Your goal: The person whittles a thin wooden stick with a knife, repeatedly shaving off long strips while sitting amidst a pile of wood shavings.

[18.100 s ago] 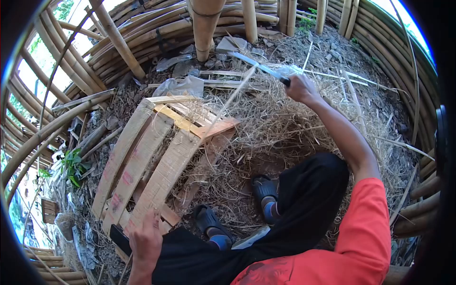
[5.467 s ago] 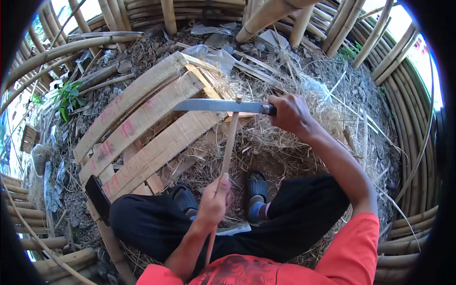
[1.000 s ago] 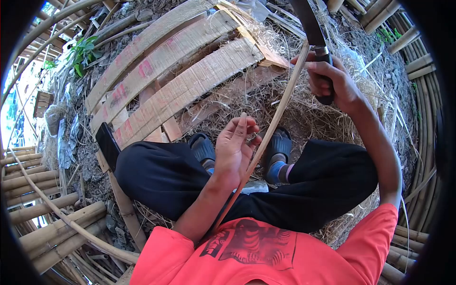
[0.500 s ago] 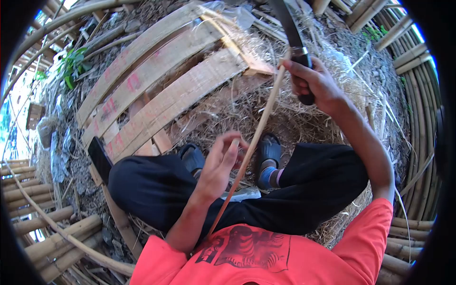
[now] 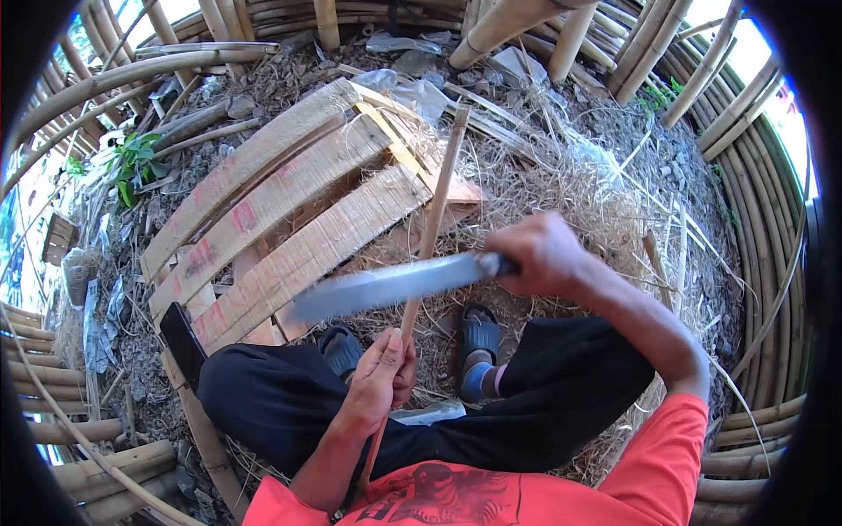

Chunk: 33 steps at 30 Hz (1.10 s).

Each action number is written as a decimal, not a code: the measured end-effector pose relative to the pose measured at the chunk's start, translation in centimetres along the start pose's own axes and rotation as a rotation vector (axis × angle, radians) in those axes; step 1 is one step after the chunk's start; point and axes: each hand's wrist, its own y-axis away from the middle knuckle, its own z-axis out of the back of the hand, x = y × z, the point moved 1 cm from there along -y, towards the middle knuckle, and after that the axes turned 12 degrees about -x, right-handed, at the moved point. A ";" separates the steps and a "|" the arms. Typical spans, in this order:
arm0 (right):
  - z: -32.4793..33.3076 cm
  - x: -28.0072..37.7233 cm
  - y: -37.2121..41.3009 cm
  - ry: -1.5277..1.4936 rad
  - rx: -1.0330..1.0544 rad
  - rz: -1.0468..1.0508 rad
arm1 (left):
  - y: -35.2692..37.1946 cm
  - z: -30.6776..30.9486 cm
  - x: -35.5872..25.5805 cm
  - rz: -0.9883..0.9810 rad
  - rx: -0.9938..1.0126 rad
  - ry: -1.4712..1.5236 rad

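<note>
My left hand (image 5: 383, 373) is wrapped round the lower part of a bamboo strip (image 5: 436, 206), which stands up from my lap and leans slightly right. Closed on the dark handle of a large knife (image 5: 403, 282) is my right hand (image 5: 537, 254), to the right of the strip. The blade, smeared by motion, points left and crosses the strip above my left hand. Whether the blade touches the strip cannot be told.
A slatted wooden pallet (image 5: 289, 219) lies on the ground ahead left, with a black phone (image 5: 181, 344) at its near corner. Shavings (image 5: 596, 210) cover the ground ahead right. Bamboo fencing (image 5: 763, 254) stands around. My sandalled feet are below the strip.
My left hand has closed round the strip. My right hand has let go of the strip's upper end and moved down, and the knife has swung from pointing up to pointing left.
</note>
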 end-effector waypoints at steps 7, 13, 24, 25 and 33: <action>-1.8 1.8 -0.6 0.096 0.081 -0.015 | 0.1 0.6 0.3 0.055 0.057 0.045; 1.2 -5.3 -0.5 0.120 -0.092 -0.543 | -0.1 -0.3 1.1 0.107 0.093 0.040; -1.6 -6.9 0.7 0.188 -0.024 -0.337 | -0.6 -0.4 0.8 0.111 0.059 0.059; -0.1 -8.6 0.4 0.279 -0.036 -0.409 | -0.4 -0.9 1.2 0.140 0.073 0.042; 0.1 -4.3 0.0 0.154 -0.054 0.153 | -0.7 -0.8 1.2 0.149 0.061 0.045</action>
